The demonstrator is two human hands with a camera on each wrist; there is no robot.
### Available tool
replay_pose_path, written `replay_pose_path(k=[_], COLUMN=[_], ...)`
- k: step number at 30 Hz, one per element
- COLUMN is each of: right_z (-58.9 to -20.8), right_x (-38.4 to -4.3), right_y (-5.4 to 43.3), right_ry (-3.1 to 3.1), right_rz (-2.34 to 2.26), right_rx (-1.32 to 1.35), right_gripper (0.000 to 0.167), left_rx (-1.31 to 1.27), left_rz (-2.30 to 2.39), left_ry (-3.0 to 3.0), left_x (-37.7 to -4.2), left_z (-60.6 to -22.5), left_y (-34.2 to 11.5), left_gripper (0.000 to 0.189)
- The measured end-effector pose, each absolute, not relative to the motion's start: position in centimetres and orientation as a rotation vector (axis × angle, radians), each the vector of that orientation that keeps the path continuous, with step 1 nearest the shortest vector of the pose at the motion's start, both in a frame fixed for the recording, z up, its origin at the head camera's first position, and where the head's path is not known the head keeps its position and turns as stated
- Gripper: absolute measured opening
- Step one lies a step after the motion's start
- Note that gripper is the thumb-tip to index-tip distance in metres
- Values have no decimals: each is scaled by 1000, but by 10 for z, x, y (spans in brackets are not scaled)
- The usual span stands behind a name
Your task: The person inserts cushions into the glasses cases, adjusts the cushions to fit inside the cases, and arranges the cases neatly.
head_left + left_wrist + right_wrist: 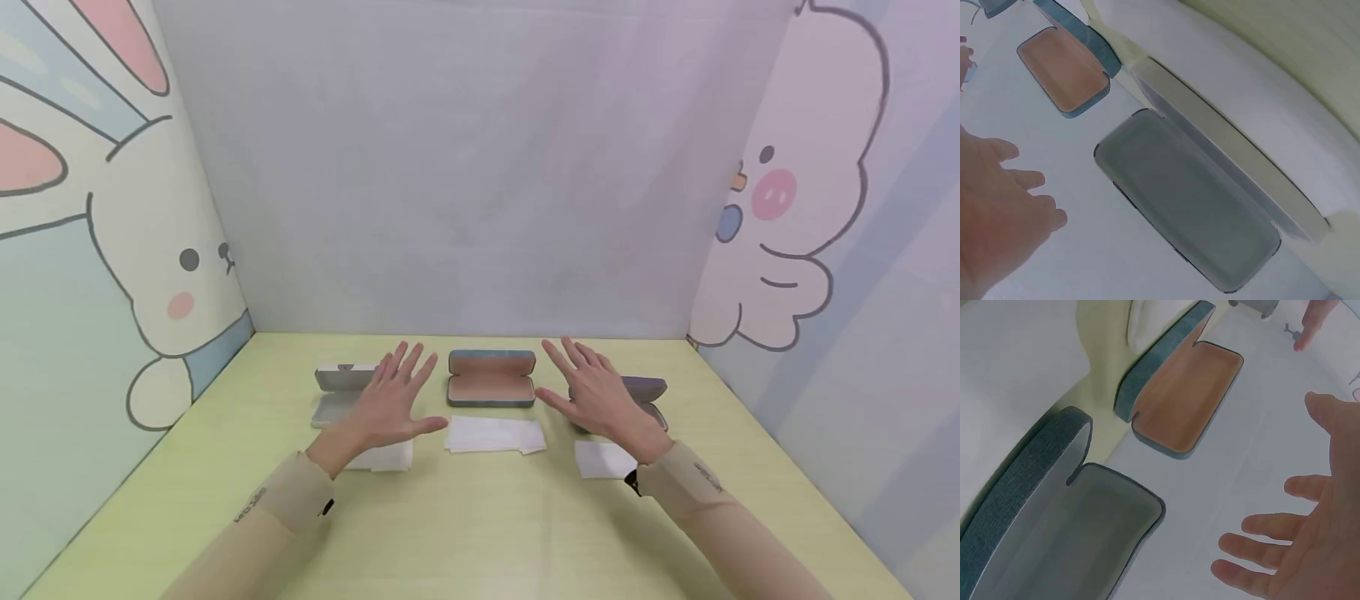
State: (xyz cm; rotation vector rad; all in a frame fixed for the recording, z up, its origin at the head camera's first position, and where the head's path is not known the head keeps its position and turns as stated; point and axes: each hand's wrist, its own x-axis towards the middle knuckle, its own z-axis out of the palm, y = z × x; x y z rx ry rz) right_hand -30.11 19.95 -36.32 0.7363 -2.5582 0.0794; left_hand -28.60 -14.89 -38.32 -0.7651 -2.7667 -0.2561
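Left hand (388, 410): fingers spread, near grey case (335, 407), nine o'clock from blue case (491, 388).
Right hand (598, 400): fingers spread, near dark case (647, 388), three o'clock.
Sleeve lettering (251, 505): illegible.

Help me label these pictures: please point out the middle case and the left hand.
Middle case (491, 388): head view, on its inner floor.
Left hand (386, 412): head view, on its back.

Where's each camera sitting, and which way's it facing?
Head: on the head, facing forward and down; left hand, right hand, beige fabric sleeves show.
Left wrist: on that wrist, toward a pale, oblong, grey-lined open case; both hands show partly.
Right wrist: on that wrist, toward a dark, oblong, grey-lined open case; both hands show partly.
Both wrist views share the blue, oblong, pink-lined open case.
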Motion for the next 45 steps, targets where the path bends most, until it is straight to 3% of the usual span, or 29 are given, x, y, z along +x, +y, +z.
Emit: replay_pose_path(k=[17,29,34,41,45], right_z=[-369,-383,-391,-401,-413], right_x=[-310,-315,-312,-311,-306], right_y=[158,115,94,71,60], right_ry=[-2576,-2578,-2646,-2639,-2585], right_rz=[563,886,1306,2362,2692], right_rx=[954,1195,1194,879,679], right_gripper=[60,56,56,62,63], left_rx=[-578,-420,-434,-473,-494], left_rz=[-328,-620,-765,-1813,-2438], left_ry=[-2676,-2593,-2693,-3002,-2889], left_x=[-266,-254,-249,-243,-246], left_z=[-369,-378,-376,-375,-383], left_y=[-221,-263,-282,-316,-327], left_gripper=[88,58,50,53,43])
